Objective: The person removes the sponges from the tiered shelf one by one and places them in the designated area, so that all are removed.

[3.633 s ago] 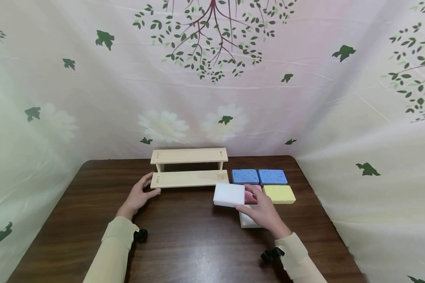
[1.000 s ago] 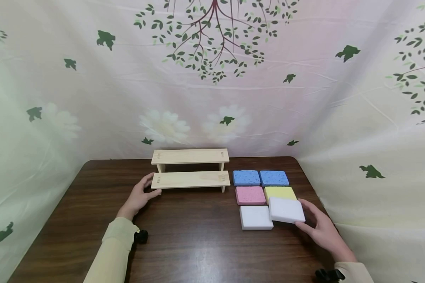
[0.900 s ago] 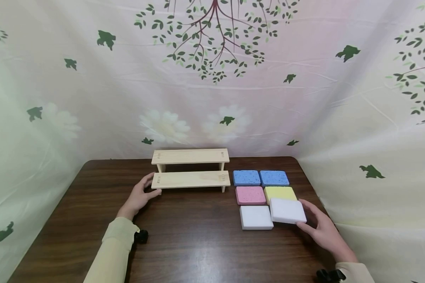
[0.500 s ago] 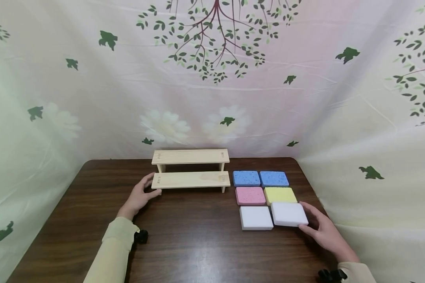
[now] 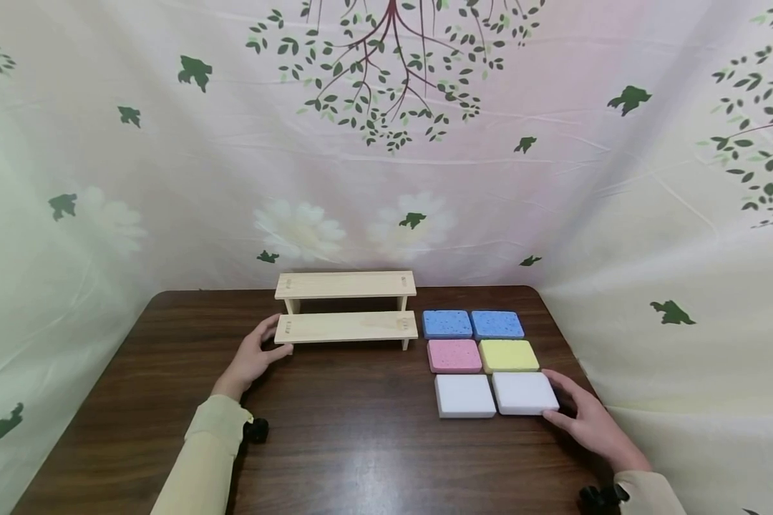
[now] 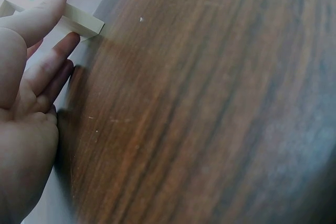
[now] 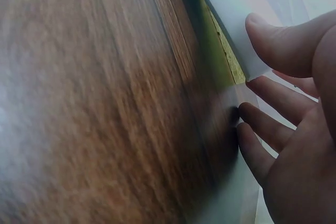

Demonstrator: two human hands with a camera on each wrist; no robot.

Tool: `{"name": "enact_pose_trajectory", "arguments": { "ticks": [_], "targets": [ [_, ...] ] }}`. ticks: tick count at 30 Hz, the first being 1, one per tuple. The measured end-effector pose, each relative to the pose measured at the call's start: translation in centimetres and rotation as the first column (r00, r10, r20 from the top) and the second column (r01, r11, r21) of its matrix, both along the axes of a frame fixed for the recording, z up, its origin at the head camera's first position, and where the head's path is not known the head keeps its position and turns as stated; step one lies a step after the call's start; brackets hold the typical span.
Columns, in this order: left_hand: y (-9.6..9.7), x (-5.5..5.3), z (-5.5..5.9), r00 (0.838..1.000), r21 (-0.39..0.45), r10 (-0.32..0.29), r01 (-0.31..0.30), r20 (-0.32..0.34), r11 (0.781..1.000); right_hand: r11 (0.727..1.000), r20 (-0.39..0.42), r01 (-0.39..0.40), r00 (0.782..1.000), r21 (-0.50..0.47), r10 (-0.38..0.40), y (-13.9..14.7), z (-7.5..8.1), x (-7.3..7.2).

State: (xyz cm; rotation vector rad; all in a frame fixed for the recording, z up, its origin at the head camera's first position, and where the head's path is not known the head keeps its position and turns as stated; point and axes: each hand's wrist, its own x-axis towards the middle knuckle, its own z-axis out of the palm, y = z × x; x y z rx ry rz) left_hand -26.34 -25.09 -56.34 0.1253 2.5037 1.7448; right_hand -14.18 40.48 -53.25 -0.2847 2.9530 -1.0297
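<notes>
My right hand [image 5: 589, 418] pinches the right end of a white sponge [image 5: 524, 393], thumb at the near edge and fingers at the far side. In the right wrist view, the lower fingers of that hand [image 7: 294, 114] reach down close to the tabletop beside the sponge [image 7: 236, 11]. Left of it lies a second white sponge [image 5: 465, 395]. At the left end of a two-step wooden rack [image 5: 344, 327], my left hand [image 5: 250, 361] holds the lower step, thumb in front. The left wrist view has the thumb and fingers around the rack's end [image 6: 84, 20].
Behind the white sponges lie a pink sponge [image 5: 454, 355] and a yellow sponge [image 5: 509, 355]. Two blue sponges, one on the left [image 5: 447, 324] and one on the right [image 5: 497, 325], form the back row. A printed cloth [image 5: 361, 186] closes off the brown table [image 5: 335, 443] behind and at the sides.
The right hand has carried the white sponge from near the rack to the right, then lowered it beside the other white sponge, in front of the yellow one. The left hand stays at the rack.
</notes>
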Motion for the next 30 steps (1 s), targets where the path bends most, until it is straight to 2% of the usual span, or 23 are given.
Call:
{"name": "enact_pose_trajectory", "arguments": {
  "ticks": [5, 14, 17, 22, 24, 30],
  "targets": [
    [0.0, 0.1, 0.1, 1.000, 0.001, 0.004, -0.004, 0.005, 1.000, 0.998, 0.043, -0.003, 0.999, 0.064, 0.000, 0.2, 0.1, -0.3],
    [0.0, -0.1, 0.1, 1.000, 0.017, 0.009, -0.010, 0.018, 1.000, 0.997, 0.104, -0.018, 0.995, 0.075, 0.011, 0.0, 0.1, -0.4],
    [0.2, 0.2, 0.8, 0.999, 0.019, 0.011, -0.011, 0.033, 1.000, 0.996, 0.113, -0.011, 0.994, 0.087, 0.002, -0.1, 0.1, -0.3],
    [0.8, 1.2, 3.0, 0.999, 0.027, 0.002, -0.004, 0.048, 1.000, 0.993, 0.121, -0.005, 0.993, 0.115, -0.009, -0.2, 0.1, -0.4],
    [0.9, 1.5, 3.5, 0.999, 0.020, -0.005, 0.004, 0.035, 1.000, 0.993, 0.118, -0.004, 0.993, 0.122, -0.011, -0.2, 0.1, -0.5],
    [1.0, 1.7, 3.6, 1.000, 0.021, -0.015, 0.014, 0.023, 1.000, 0.992, 0.095, -0.011, 0.995, 0.129, -0.002, -0.3, 0.0, -0.4]
  ]
}}
